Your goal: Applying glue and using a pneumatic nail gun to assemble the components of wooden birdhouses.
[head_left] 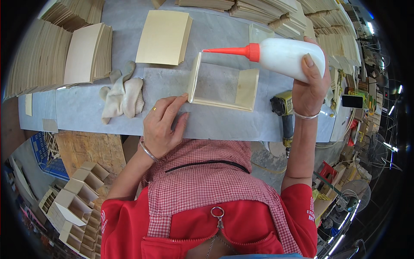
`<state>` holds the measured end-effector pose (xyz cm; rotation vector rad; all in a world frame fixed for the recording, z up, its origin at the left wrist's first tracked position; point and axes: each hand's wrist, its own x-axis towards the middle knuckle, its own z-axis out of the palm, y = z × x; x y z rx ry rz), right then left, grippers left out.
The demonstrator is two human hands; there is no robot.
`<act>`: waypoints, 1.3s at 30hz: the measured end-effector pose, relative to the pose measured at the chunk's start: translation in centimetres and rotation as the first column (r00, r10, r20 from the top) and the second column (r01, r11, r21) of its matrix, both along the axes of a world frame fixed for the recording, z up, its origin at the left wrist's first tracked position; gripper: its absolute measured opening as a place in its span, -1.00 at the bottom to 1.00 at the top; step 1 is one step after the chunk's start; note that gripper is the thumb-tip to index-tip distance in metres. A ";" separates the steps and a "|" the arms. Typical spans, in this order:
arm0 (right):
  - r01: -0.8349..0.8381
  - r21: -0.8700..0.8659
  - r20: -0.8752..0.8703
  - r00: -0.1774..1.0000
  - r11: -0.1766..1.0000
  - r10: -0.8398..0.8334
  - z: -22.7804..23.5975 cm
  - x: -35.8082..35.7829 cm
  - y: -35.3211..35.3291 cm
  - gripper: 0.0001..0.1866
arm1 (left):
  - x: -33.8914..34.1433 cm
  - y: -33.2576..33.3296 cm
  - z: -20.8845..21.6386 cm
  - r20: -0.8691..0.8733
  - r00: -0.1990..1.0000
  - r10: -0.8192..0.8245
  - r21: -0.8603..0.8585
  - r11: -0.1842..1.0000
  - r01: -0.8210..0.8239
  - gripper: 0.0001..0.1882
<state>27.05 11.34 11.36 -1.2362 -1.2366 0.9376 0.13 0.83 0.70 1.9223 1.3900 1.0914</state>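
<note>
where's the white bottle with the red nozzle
The white bottle is in the upper right of the head view, held in the right hand, its red nozzle ending by the left side of the wooden frame.

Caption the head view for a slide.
The right hand holds a white bottle, its red nozzle at the edge of a pale three-sided frame; the left hand touches the frame.

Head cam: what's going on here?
A person at a table holds a white squeeze bottle in the right hand. Its red nozzle points left, the tip at the far end of the left panel of a three-sided wooden frame; contact is hard to tell. The left hand has its fingertips at that panel's near corner. A power drill lies to the frame's right.
</note>
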 end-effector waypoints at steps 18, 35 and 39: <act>-0.058 -0.071 0.097 0.993 0.996 0.065 1.0 -0.7 -4.6 -0.35 | 0.0 0.0 -0.3 0.025 0.999 0.037 0.073 0.997 -0.039 -0.61; -0.030 -0.041 0.119 0.992 0.999 0.035 2.1 2.4 -6.1 -0.33 | 0.1 -0.4 0.0 -0.018 0.996 0.082 0.028 0.996 -0.081 -0.66; -0.009 -0.052 0.143 0.990 0.999 0.016 2.1 3.7 -6.7 -0.34 | 0.1 -0.4 -0.3 -0.019 0.992 0.127 0.079 0.989 -0.125 -0.66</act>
